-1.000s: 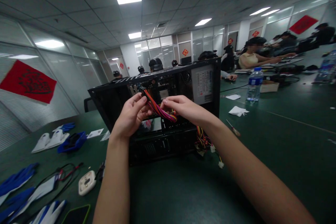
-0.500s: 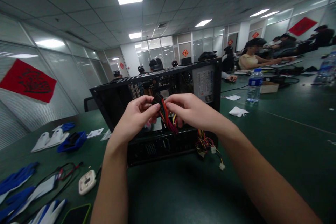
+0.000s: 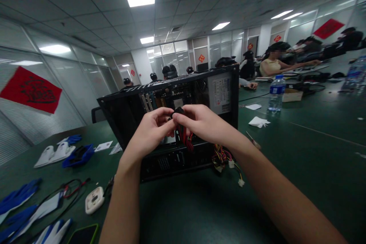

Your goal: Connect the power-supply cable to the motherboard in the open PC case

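Observation:
In front of the open side of a black computer case (image 3: 171,160), both of my hands meet at a black power connector (image 3: 178,111) with red and dark wires hanging below it. My left hand (image 3: 154,127) is closed, its thumb and fingers pinching the connector from the left. From the right, my right hand (image 3: 203,122) also pinches it, partly covering it. Behind the hands, the motherboard and a power supply (image 3: 221,91) with a white label show inside the case. A bundle of coloured cables (image 3: 220,156) with white plugs hangs over the case's lower right edge.
At left lie blue-and-white gloves (image 3: 25,213), a blue tray (image 3: 78,156), a white square device (image 3: 94,200) and a green-edged phone (image 3: 83,234). Right of the case are a screwdriver (image 3: 254,141), crumpled tissue (image 3: 259,122) and a water bottle (image 3: 276,93). Other people sit farther back.
My right hand has shifted left, closing over the connector beside my left fingers. The connector has moved slightly right and down, and its wires are more covered. The case stays in place.

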`<action>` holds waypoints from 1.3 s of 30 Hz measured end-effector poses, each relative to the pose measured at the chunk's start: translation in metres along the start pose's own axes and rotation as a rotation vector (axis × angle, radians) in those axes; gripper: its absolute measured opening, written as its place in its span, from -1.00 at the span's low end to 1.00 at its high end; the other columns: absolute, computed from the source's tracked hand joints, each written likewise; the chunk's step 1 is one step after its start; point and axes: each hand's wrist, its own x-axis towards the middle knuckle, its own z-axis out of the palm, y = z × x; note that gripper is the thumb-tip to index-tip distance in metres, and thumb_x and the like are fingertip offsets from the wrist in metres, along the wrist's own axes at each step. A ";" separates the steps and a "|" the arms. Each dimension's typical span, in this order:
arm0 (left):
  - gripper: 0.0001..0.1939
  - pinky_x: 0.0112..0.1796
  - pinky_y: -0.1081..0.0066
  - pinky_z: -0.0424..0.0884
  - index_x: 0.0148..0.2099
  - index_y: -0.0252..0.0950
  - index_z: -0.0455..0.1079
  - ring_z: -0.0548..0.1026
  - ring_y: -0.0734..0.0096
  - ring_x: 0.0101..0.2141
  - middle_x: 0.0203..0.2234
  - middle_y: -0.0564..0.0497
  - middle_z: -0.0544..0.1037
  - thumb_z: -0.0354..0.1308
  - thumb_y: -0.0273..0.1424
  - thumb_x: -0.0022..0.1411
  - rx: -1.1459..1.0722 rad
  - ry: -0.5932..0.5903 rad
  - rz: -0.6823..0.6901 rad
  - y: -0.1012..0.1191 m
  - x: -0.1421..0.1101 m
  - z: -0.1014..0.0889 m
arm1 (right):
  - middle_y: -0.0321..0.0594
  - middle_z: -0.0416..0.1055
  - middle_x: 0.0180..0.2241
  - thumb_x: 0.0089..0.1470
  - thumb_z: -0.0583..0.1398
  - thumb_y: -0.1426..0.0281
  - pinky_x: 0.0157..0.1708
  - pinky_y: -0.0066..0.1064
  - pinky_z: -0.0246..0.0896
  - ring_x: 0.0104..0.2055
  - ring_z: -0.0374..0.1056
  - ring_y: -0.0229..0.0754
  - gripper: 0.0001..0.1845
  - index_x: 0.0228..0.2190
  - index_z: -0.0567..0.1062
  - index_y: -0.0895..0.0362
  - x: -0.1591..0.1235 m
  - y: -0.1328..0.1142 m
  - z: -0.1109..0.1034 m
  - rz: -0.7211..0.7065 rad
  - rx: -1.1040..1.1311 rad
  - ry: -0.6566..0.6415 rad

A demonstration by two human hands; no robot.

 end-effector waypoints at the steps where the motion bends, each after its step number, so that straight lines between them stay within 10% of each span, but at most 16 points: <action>1: -0.55 -0.45 0.49 0.39 -0.05 -0.37 0.45 0.48 0.46 -0.49 -0.50 0.05 0.53 0.39 -0.25 0.07 -0.002 -0.002 0.002 0.001 0.000 0.001 | -0.34 0.32 -0.58 0.25 0.14 0.12 -0.57 -0.48 0.00 -0.54 0.24 -0.31 -0.60 -0.45 0.42 0.18 0.000 0.001 -0.001 -0.014 -0.008 0.014; 17: -0.54 -0.21 0.34 0.55 0.05 -0.33 0.56 0.63 0.27 -0.29 -0.23 -0.13 0.68 0.43 -0.38 0.07 -0.209 -0.075 -0.012 0.006 -0.010 -0.004 | -0.35 0.30 -0.57 0.17 0.19 -0.02 -0.61 -0.49 0.01 -0.57 0.16 -0.35 -0.50 -0.45 0.48 0.19 -0.005 -0.005 -0.022 -0.016 0.172 -0.055; 39: -0.71 -0.38 0.56 0.51 -0.33 -0.40 0.64 0.53 0.56 -0.50 -0.45 -0.06 0.65 0.54 -0.35 -0.12 -0.613 -0.017 -0.086 -0.006 0.007 0.018 | -0.28 0.33 -0.46 0.19 0.07 -0.16 -0.41 -0.43 0.21 -0.41 0.23 -0.25 -0.40 -0.45 0.38 0.13 0.000 0.001 -0.017 -0.129 0.154 0.062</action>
